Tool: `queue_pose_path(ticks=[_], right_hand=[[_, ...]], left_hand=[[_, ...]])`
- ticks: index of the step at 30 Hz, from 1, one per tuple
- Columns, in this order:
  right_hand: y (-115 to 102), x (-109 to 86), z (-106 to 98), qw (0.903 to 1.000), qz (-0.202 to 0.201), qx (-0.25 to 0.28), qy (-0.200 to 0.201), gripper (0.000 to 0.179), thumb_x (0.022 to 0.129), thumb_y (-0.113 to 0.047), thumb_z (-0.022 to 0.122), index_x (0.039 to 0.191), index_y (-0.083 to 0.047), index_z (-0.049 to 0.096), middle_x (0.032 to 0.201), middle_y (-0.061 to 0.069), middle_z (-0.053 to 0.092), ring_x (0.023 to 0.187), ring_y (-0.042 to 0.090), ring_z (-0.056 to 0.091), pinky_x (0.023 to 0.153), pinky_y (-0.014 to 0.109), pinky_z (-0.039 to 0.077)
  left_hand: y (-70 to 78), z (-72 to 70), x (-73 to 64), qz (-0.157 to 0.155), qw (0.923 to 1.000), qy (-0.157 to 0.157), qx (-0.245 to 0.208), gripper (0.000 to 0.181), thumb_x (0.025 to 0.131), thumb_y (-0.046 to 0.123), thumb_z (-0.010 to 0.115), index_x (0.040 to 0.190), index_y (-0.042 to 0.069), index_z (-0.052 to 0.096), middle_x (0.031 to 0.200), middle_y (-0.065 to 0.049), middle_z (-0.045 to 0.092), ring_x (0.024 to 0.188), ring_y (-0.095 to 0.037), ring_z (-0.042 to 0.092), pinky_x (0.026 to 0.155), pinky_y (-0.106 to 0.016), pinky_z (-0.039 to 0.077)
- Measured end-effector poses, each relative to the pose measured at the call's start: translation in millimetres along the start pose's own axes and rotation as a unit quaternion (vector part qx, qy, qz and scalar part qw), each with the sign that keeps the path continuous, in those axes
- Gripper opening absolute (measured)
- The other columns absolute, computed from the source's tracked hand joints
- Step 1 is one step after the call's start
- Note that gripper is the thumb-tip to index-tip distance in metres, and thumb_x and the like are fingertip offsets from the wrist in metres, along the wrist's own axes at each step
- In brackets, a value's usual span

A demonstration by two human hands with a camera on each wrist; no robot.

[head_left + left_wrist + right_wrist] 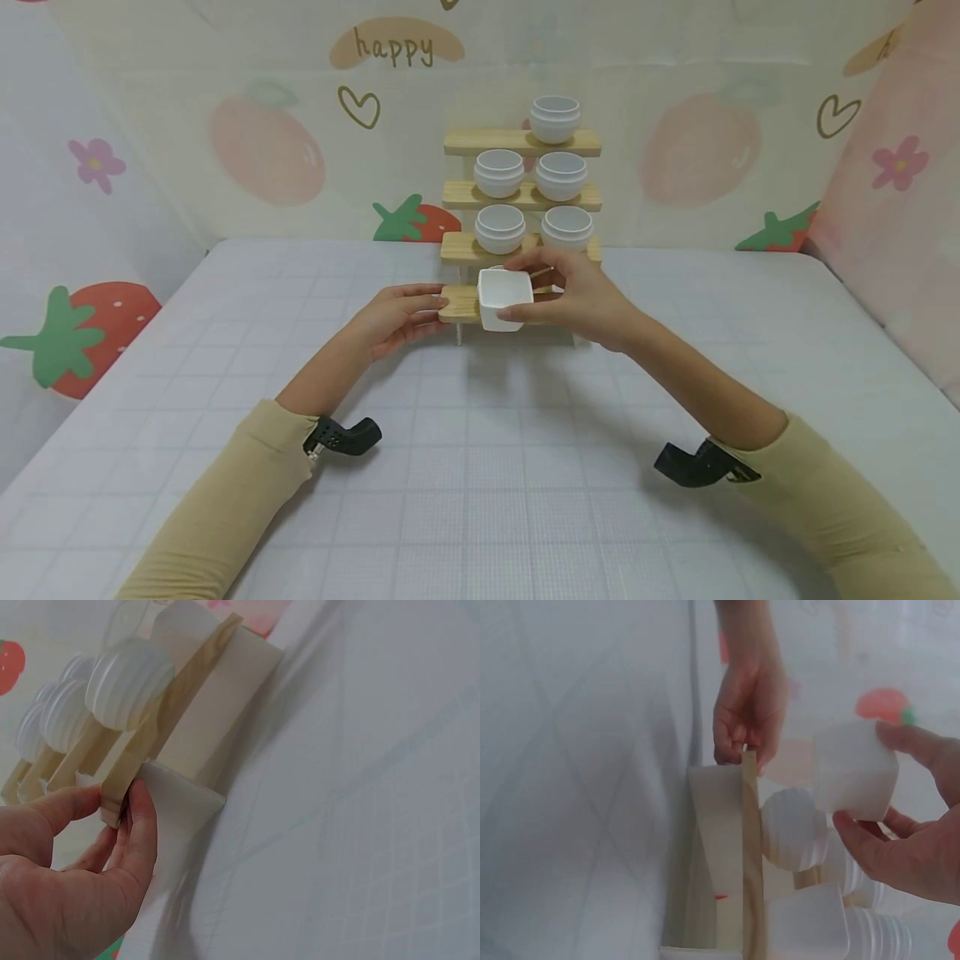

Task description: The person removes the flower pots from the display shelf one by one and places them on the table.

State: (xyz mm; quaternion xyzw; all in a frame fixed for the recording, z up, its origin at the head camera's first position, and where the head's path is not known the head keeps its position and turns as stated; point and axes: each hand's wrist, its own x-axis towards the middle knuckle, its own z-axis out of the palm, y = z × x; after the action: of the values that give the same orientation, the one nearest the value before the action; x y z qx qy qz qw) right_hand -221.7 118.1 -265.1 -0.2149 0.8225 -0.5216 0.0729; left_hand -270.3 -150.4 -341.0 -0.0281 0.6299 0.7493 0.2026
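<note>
My right hand (588, 300) holds a white square cup (506, 292) between thumb and fingers, raised in front of the lowest board of a tiered wooden display stand. With thumb and fingertips, my left hand (393, 318) pinches the left end of that lowest board (124, 776). A white round ribbed cup (791, 829) sits on this board near my left hand, mostly hidden behind the square cup in the head view. Toward the board's other end stands another white square cup (808, 922), which my right hand hides in the head view.
More white ribbed cups stand on the upper tiers: a pair on the third board (459, 250), a pair on the second board (457, 196), and one cup (555, 121) at the right of the top board (480, 143). Behind the checked tabletop (480, 500) rises a printed backdrop (270, 50).
</note>
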Motion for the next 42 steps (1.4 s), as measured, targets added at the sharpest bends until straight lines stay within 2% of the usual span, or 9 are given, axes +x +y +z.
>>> queue_pose_path(ticks=[13, 26, 42], right_hand=[[9.9, -5.0, 7.2, 1.0000, 0.004, 0.005, -0.001, 0.056, 0.081, -0.001, 0.089, 0.132, 0.002, 0.064, 0.126, 0.012, 0.064, 0.106, 0.027, 0.065, 0.087, 0.021, 0.061], [17.2, -8.4, 16.4, 0.9997, 0.017, 0.008, -0.018, 0.054, 0.083, -0.001, 0.088, 0.130, 0.004, 0.062, 0.125, 0.016, 0.063, 0.109, 0.031, 0.066, 0.092, 0.029, 0.064], [21.8, -10.8, 23.4, 0.9989, 0.011, 0.013, -0.043, 0.051, 0.084, 0.000, 0.087, 0.127, 0.004, 0.061, 0.122, 0.016, 0.065, 0.105, 0.029, 0.069, 0.092, 0.032, 0.065]], left_hand=[[-0.4, 0.7, 1.3, 0.001, 1.0000, -0.001, 0.002, 0.055, 0.108, 0.003, 0.056, 0.159, -0.006, 0.038, 0.135, -0.014, 0.054, 0.095, -0.011, 0.068, 0.086, -0.021, 0.064], [-1.3, 0.4, 1.4, 0.003, 1.0000, -0.002, 0.002, 0.055, 0.108, 0.002, 0.055, 0.159, -0.008, 0.037, 0.134, -0.014, 0.054, 0.094, -0.010, 0.069, 0.087, -0.020, 0.064], [-1.7, 0.2, 2.8, 0.006, 0.9999, -0.002, 0.008, 0.055, 0.108, 0.004, 0.056, 0.159, -0.007, 0.038, 0.145, -0.018, 0.051, 0.099, -0.013, 0.068, 0.088, -0.021, 0.064]])
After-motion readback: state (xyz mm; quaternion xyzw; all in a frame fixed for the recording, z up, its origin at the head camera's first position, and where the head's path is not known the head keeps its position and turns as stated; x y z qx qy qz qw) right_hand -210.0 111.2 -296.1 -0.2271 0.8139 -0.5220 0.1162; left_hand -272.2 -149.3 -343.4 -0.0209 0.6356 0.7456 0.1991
